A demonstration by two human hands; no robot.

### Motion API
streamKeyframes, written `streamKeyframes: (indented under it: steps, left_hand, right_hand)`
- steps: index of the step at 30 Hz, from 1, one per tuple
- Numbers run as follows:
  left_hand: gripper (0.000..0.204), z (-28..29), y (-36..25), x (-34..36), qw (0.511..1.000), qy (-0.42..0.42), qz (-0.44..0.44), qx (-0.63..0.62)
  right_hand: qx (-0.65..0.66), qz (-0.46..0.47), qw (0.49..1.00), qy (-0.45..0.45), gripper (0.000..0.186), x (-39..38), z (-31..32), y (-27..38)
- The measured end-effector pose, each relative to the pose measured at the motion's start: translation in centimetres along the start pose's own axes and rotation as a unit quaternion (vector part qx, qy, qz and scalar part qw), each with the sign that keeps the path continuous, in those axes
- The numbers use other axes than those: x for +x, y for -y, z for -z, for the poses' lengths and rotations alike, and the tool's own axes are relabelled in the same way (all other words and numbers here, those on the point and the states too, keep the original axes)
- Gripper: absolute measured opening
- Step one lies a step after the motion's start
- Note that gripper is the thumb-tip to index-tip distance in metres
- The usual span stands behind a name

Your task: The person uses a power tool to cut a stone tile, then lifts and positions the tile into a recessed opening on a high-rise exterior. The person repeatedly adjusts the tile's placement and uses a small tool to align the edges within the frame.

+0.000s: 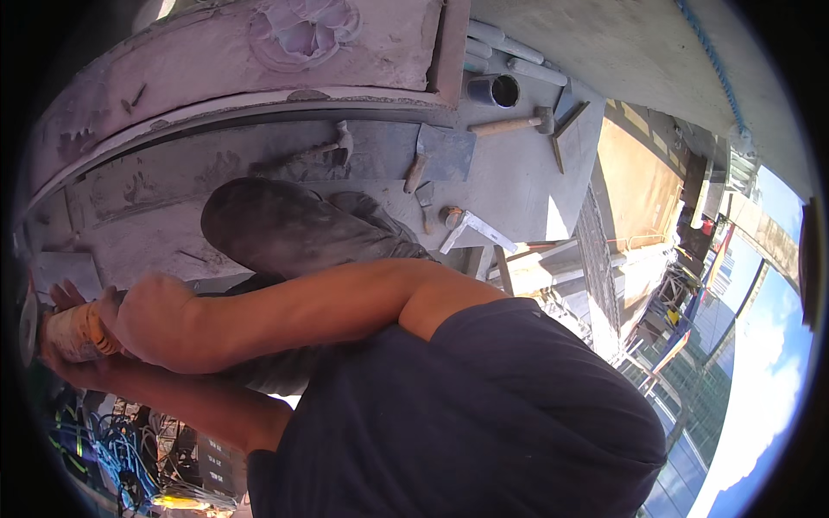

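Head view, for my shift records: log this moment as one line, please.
left hand: gripping orange power tool | right hand: gripping same tool | laid out: claw hammer, wood-handled hammer, metal square

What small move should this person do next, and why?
I would probably turn the head a little to the left: the right hand and the left hand grip the orange tool at the far left of the view, and its outer end sits by the dark rim, where it is hard to make out.
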State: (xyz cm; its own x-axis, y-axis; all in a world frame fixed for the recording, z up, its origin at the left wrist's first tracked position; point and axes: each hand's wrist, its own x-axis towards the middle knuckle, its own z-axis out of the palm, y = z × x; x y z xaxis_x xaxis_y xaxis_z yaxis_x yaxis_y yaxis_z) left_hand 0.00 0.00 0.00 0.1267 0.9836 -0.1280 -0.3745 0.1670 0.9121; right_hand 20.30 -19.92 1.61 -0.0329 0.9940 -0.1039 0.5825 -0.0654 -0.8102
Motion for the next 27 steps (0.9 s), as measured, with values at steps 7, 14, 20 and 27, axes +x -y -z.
streamKeyframes:
  steps: [7,14,20,27]
  left_hand:
    - [0.081,8.3,0.6,0.1,0.973,-0.040,0.111,-0.197]
    - [0.078,4.2,4.7,-2.3,0.960,-0.140,0.109,-0.216]
    - [0.074,0.6,7.8,-3.0,0.906,-0.151,0.182,-0.350]
    - [0.070,-5.6,6.8,-5.8,0.912,-0.154,0.159,-0.346]
  right_hand:
    - [0.012,-0.049,0.998,0.034,0.063,2.7,-1.4,3.7]
    - [-0.046,-0.130,0.985,0.107,0.062,3.7,1.3,6.3]
    - [-0.155,-0.144,0.965,0.155,0.059,2.9,4.4,6.2]
    - [-0.159,-0.125,0.962,0.181,0.059,-0.4,7.1,3.2]
